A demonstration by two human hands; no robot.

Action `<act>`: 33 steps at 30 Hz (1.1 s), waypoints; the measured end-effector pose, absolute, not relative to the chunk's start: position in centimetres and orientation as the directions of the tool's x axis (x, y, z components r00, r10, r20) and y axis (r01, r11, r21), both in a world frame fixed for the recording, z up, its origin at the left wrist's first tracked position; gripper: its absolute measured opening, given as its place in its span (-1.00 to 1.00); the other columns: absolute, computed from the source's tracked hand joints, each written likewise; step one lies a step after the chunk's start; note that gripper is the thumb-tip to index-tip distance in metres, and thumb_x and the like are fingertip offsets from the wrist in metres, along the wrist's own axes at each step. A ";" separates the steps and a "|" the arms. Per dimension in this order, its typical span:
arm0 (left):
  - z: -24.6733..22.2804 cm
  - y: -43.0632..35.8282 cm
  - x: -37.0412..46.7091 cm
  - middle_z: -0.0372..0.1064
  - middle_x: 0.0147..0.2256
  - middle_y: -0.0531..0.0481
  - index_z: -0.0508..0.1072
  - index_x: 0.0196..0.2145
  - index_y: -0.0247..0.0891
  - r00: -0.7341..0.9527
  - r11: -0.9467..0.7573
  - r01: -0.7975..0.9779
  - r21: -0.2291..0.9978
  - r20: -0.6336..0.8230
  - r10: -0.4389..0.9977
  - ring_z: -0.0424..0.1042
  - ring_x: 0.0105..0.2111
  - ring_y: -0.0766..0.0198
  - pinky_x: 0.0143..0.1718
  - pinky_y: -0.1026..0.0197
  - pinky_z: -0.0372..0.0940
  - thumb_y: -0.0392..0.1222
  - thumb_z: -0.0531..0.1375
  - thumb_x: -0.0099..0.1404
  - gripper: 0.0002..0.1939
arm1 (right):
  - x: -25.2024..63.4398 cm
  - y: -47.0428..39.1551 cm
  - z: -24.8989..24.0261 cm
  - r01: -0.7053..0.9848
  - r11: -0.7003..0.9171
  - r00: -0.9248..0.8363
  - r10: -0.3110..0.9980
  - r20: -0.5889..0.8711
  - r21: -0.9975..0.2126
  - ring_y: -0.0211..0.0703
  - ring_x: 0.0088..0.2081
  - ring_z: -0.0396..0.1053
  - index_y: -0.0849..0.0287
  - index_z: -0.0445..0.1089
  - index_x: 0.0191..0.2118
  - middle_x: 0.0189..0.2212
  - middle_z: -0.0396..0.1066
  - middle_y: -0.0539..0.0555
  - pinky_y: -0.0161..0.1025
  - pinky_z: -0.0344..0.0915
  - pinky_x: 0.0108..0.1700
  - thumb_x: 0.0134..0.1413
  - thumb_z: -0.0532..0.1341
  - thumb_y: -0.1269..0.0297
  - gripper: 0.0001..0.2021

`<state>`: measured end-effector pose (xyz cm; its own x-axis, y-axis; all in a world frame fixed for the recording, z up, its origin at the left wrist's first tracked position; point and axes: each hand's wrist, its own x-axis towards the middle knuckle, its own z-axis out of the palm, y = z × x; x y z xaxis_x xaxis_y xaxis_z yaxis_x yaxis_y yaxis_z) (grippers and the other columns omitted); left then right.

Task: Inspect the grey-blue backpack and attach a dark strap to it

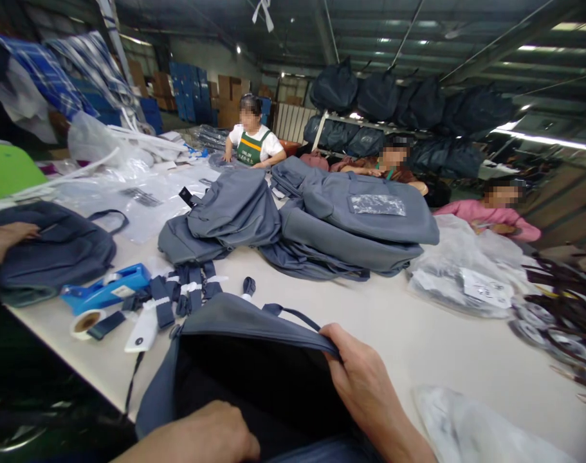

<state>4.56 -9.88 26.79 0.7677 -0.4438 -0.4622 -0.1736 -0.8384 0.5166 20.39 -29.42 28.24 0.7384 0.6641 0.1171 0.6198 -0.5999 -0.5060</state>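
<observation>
Hands hold a grey bag (pixel 235 360) open at the near edge of the table (pixel 418 334). The right hand (pixel 365 386) has its fingers curled tight over the far right rim of the bag's mouth, pulling it wide. The left hand (pixel 210 437) is closed like a fist on the near rim, low in the view. Between the two hands the inside of the bag is dark.

Just past the left hand lie dark straps (pixel 186 292) with white tags. Further left of them sits a blue tape tool (pixel 104 289) and a tape roll (pixel 86 321). Well beyond the right hand is a pile of grey bags (pixel 345 218). Right of that hand lie clear plastic wraps (pixel 466 276). Far to the left, another person's hand (pixel 6 235) rests on one more bag (pixel 56 251). Three people sit at the far side of the table.
</observation>
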 end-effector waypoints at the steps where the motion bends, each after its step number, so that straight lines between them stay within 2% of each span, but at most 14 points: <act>1: 27.2 -9.6 4.7 0.58 -0.35 -0.01 0.55 -0.38 -0.18 0.770 -0.850 -0.148 0.506 -0.481 -0.420 0.57 -0.31 0.13 -0.30 0.23 0.36 -0.39 0.15 0.24 -0.81 | 20.3 -29.3 28.3 0.616 -0.594 0.732 0.675 0.096 -0.518 -0.03 -0.36 0.47 0.10 0.30 -0.25 -0.41 0.47 0.04 -0.15 0.28 -0.29 0.04 -0.04 0.43 -0.77; 3: 27.6 -9.1 5.1 0.52 -0.03 -0.12 0.55 -0.15 -0.15 0.796 -0.863 -0.120 0.491 -0.472 -0.380 0.49 -0.02 -0.03 0.01 0.02 0.36 -0.30 0.24 0.22 -0.77 | 20.0 -29.0 28.6 0.608 -0.578 0.714 0.698 0.058 -0.544 -0.05 -0.36 0.46 0.10 0.30 -0.25 -0.41 0.47 0.04 -0.16 0.28 -0.28 0.05 -0.04 0.43 -0.78; 4: 27.6 -8.8 5.4 0.41 0.12 -0.20 0.50 0.00 -0.15 0.829 -0.869 -0.102 0.484 -0.441 -0.343 0.38 0.11 -0.12 0.14 -0.10 0.27 -0.20 0.29 0.22 -0.64 | 19.8 -28.9 28.8 0.604 -0.570 0.706 0.707 0.042 -0.557 -0.06 -0.36 0.45 0.09 0.30 -0.26 -0.42 0.47 0.04 -0.17 0.28 -0.28 0.05 -0.04 0.43 -0.78; 6: 27.2 -8.4 6.4 0.25 0.23 -0.30 0.35 0.18 -0.20 0.888 -0.883 -0.039 0.467 -0.389 -0.245 0.23 0.22 -0.18 0.24 -0.21 0.13 -0.04 0.32 0.22 -0.40 | 19.3 -28.8 29.2 0.605 -0.552 0.687 0.727 0.025 -0.574 -0.09 -0.37 0.43 0.09 0.29 -0.27 -0.41 0.47 0.03 -0.19 0.27 -0.29 0.05 -0.03 0.43 -0.79; 8: 26.4 -8.1 7.5 0.28 0.19 -0.37 0.33 0.19 -0.29 0.902 -0.913 0.024 0.406 -0.403 -0.155 0.26 0.21 -0.15 0.24 -0.17 0.14 -0.05 0.31 0.24 -0.39 | 18.9 -28.9 29.5 0.611 -0.539 0.676 0.737 0.027 -0.579 -0.11 -0.39 0.42 0.08 0.29 -0.27 -0.42 0.46 0.02 -0.21 0.26 -0.30 0.05 -0.03 0.45 -0.79; 11: 25.2 -8.0 8.6 0.37 0.12 -0.42 0.44 0.07 -0.39 0.853 -0.959 0.029 0.282 -0.507 -0.123 0.36 0.13 -0.18 0.19 -0.16 0.21 -0.26 0.39 0.12 -0.45 | 18.7 -29.0 29.5 0.598 -0.549 0.684 0.729 0.015 -0.584 -0.12 -0.39 0.41 0.07 0.30 -0.28 -0.43 0.45 0.01 -0.22 0.25 -0.31 0.02 -0.03 0.46 -0.77; 15: 24.3 -8.2 8.0 0.57 -0.22 -0.27 0.58 -0.19 -0.33 0.816 -0.954 -0.078 0.289 -0.531 -0.228 0.55 -0.14 -0.11 0.01 -0.16 0.38 -0.39 0.20 0.22 -0.78 | 19.8 -29.5 29.2 0.547 -0.597 0.740 0.673 0.005 -0.586 -0.09 -0.35 0.44 0.07 0.32 -0.26 -0.42 0.46 0.01 -0.19 0.26 -0.27 0.01 -0.02 0.43 -0.76; 19: 24.5 -9.0 6.8 0.58 -0.35 -0.26 0.60 -0.34 -0.31 0.795 -0.939 -0.203 0.279 -0.512 -0.324 0.58 -0.26 -0.13 -0.18 -0.09 0.48 -0.53 0.12 0.13 -0.71 | 21.0 -30.0 29.7 0.559 -0.602 0.760 0.646 0.064 -0.570 -0.10 -0.34 0.46 0.05 0.34 -0.25 -0.41 0.48 -0.02 -0.20 0.27 -0.26 -0.01 -0.01 0.42 -0.75; 21: 25.0 -9.2 6.5 0.57 -0.33 -0.27 0.59 -0.34 -0.32 0.803 -0.934 -0.224 0.279 -0.490 -0.340 0.57 -0.24 -0.15 -0.15 -0.15 0.47 -0.54 0.12 0.13 -0.71 | 21.2 -30.2 30.2 0.581 -0.596 0.762 0.638 0.113 -0.555 -0.12 -0.36 0.47 0.04 0.35 -0.26 -0.42 0.49 -0.04 -0.22 0.27 -0.29 -0.02 0.01 0.41 -0.76; 23: 25.8 -8.9 6.6 0.57 -0.29 -0.25 0.60 -0.31 -0.31 0.808 -0.925 -0.194 0.327 -0.482 -0.340 0.56 -0.20 -0.14 -0.09 -0.15 0.44 -0.53 0.13 0.15 -0.71 | 21.2 -30.3 30.6 0.603 -0.584 0.753 0.642 0.145 -0.543 -0.13 -0.37 0.48 0.03 0.36 -0.26 -0.42 0.50 -0.04 -0.23 0.27 -0.29 -0.04 0.02 0.42 -0.75; 25: 26.9 -7.7 7.2 0.58 -0.22 -0.18 0.60 -0.23 -0.24 0.814 -0.877 -0.120 0.465 -0.459 -0.355 0.55 -0.14 -0.06 -0.03 -0.06 0.40 -0.46 0.14 0.21 -0.71 | 21.8 -30.2 30.5 0.611 -0.584 0.746 0.650 0.142 -0.534 -0.12 -0.35 0.48 0.04 0.37 -0.25 -0.40 0.51 -0.02 -0.23 0.27 -0.27 -0.04 0.02 0.42 -0.74; 29: 28.7 -3.7 9.3 0.56 -0.05 -0.02 0.56 -0.05 -0.14 0.913 -0.644 0.062 0.763 -0.304 -0.272 0.50 -0.03 0.12 0.06 0.16 0.30 -0.12 0.05 0.40 -0.67 | 25.2 -29.6 28.5 0.551 -0.668 0.801 0.591 0.093 -0.500 -0.01 -0.31 0.45 0.11 0.39 -0.24 -0.37 0.51 0.10 -0.16 0.23 -0.22 0.08 0.04 0.29 -0.79; 31: 28.6 -2.2 9.8 0.54 -0.02 0.01 0.57 -0.06 -0.13 0.937 -0.594 0.125 0.795 -0.292 -0.193 0.48 0.00 0.12 0.10 0.15 0.27 -0.02 -0.06 0.44 -0.57 | 27.4 -29.4 27.2 0.513 -0.699 0.830 0.552 0.081 -0.499 0.01 -0.32 0.41 0.13 0.41 -0.24 -0.39 0.50 0.12 -0.13 0.20 -0.22 0.11 0.05 0.23 -0.78; 33: 27.8 -1.6 9.8 0.45 0.11 -0.01 0.51 0.04 -0.11 0.951 -0.606 0.146 0.782 -0.280 -0.132 0.37 0.13 0.06 0.22 0.04 0.16 0.05 -0.07 0.42 -0.53 | 29.5 -29.5 26.4 0.483 -0.707 0.849 0.522 0.079 -0.517 -0.01 -0.33 0.38 0.13 0.42 -0.27 -0.41 0.48 0.11 -0.13 0.18 -0.21 0.09 0.07 0.22 -0.79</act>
